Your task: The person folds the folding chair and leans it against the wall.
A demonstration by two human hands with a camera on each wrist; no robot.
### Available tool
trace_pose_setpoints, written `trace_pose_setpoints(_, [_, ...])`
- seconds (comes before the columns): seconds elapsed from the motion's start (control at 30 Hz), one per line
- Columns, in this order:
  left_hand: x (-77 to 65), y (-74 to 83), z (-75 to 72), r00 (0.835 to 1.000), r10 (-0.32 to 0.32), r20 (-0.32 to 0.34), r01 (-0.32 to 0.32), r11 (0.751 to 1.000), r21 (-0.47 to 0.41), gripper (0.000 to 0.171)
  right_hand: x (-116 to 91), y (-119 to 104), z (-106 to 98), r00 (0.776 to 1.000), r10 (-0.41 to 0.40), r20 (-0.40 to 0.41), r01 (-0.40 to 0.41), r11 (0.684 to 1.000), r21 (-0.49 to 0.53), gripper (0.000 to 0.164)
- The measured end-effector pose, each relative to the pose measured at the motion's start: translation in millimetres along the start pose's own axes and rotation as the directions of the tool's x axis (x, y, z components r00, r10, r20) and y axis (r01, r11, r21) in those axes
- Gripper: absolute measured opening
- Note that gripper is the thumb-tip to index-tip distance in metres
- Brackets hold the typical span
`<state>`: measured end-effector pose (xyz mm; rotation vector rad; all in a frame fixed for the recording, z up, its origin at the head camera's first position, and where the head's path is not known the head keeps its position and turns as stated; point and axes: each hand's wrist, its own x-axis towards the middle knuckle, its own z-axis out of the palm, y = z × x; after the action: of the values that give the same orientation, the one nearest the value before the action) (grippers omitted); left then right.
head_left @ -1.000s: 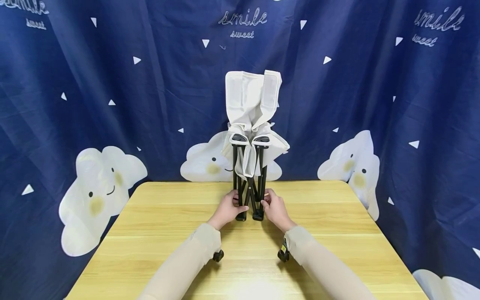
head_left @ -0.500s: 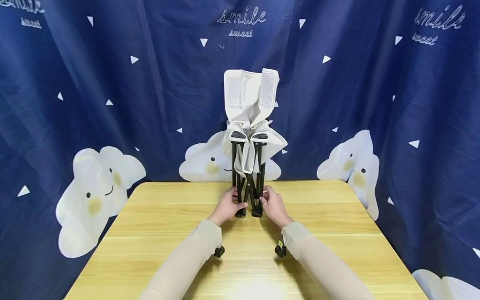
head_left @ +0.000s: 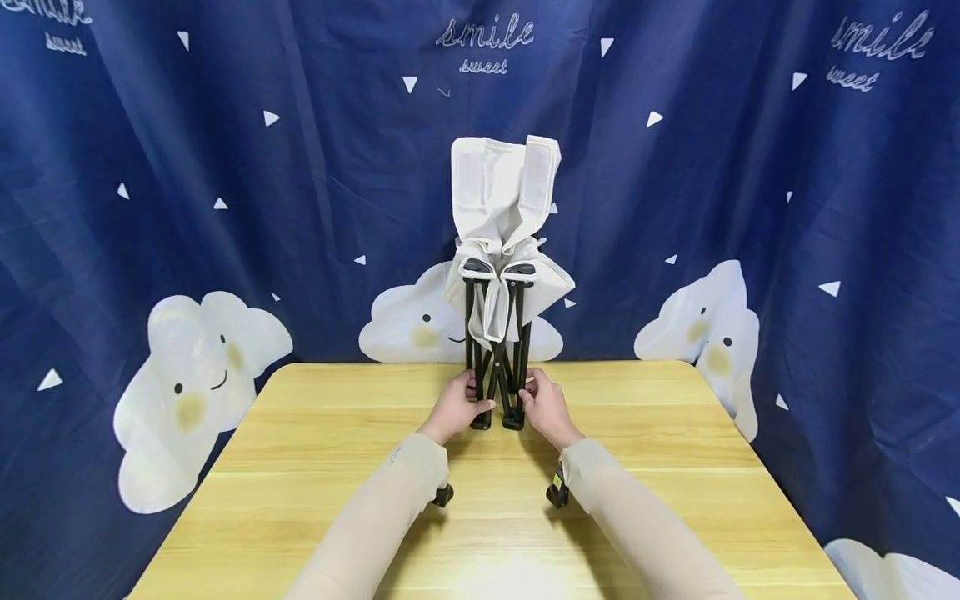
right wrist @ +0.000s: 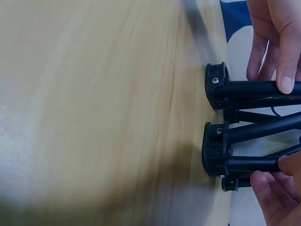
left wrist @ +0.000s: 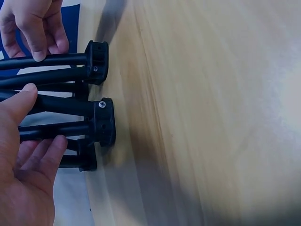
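Observation:
A folded camp chair (head_left: 489, 196) stands upright near the far edge of the table, its white fabric bunched above black tube legs. My left hand (head_left: 453, 408) grips the left legs low down, thumb in front and fingers behind. On the other side, my right hand (head_left: 549, 411) holds the right legs between thumb and fingers. Black plastic feet (left wrist: 104, 121) with screws cap the leg ends in the left wrist view. The right wrist view shows the same black legs (right wrist: 254, 163) with both hands on them. Fabric hides the upper part of the frame.
The wooden table (head_left: 315, 492) stretches in front of the chair toward me. Behind it hangs a dark blue curtain (head_left: 360, 167) with clouds and triangles, close to the table's back edge. Small black devices (head_left: 557, 492) sit under my wrists.
Both hands have slid the chair slightly away from me, toward the back edge. Their hold on the legs looks the same throughout.

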<state>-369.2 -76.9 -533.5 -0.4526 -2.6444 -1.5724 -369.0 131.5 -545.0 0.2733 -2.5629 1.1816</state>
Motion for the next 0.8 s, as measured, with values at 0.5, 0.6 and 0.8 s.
trace_pose_setpoints(0.5, [7.3,-1.1,1.2,0.999,-0.003,-0.041,0.003,1.000,0.004,0.056,8.2,-0.6,1.0,1.000,0.021,0.006,-0.020,1.000,-0.011,0.023])
trace_pose_setpoints(0.6, [9.6,-2.3,1.6,0.999,-0.001,-0.049,0.002,1.000,0.008,0.057,10.1,-0.6,1.2,1.000,0.017,0.002,-0.017,1.000,-0.008,0.023])
trace_pose_setpoints(0.8, [12.9,0.3,2.8,0.998,-0.034,-0.051,0.033,0.999,-0.005,0.057,15.8,-0.3,1.7,1.000,0.006,-0.002,-0.006,0.999,-0.033,0.023])
